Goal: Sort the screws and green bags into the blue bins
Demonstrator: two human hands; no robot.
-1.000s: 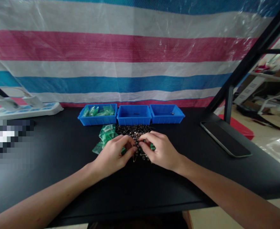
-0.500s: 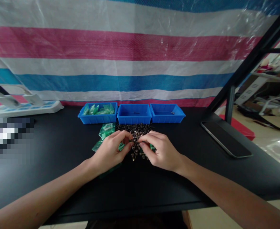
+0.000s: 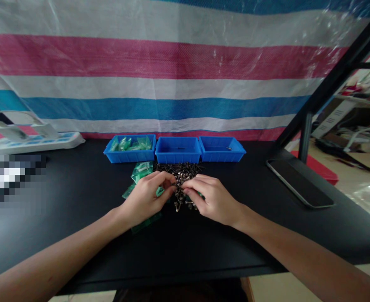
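My left hand (image 3: 151,191) and my right hand (image 3: 214,195) face each other over a pile of screws (image 3: 185,170) in the middle of the table. Thumb and forefinger of each hand are pinched together, close to the screws; anything between the fingertips is too small to make out. The far part of the pile is dark, while the nearer screws look brassy or silvery. Small green plastic packets (image 3: 141,171) lie beside and partly under my left hand. Some green also shows by my right fingers, mostly hidden.
Behind the pile stand three blue trays: the left tray (image 3: 115,157) holds green packets, the middle tray (image 3: 178,157) a dark screw, the right tray (image 3: 222,156) a small metal piece. A phone (image 3: 300,183) lies right, a power strip (image 3: 65,141) back left. A black metal frame (image 3: 304,138) rises at right.
Both hands stay over the pile with nearly the same pinch. My right fingertips have shifted very slightly left; the trays and packets are as before.
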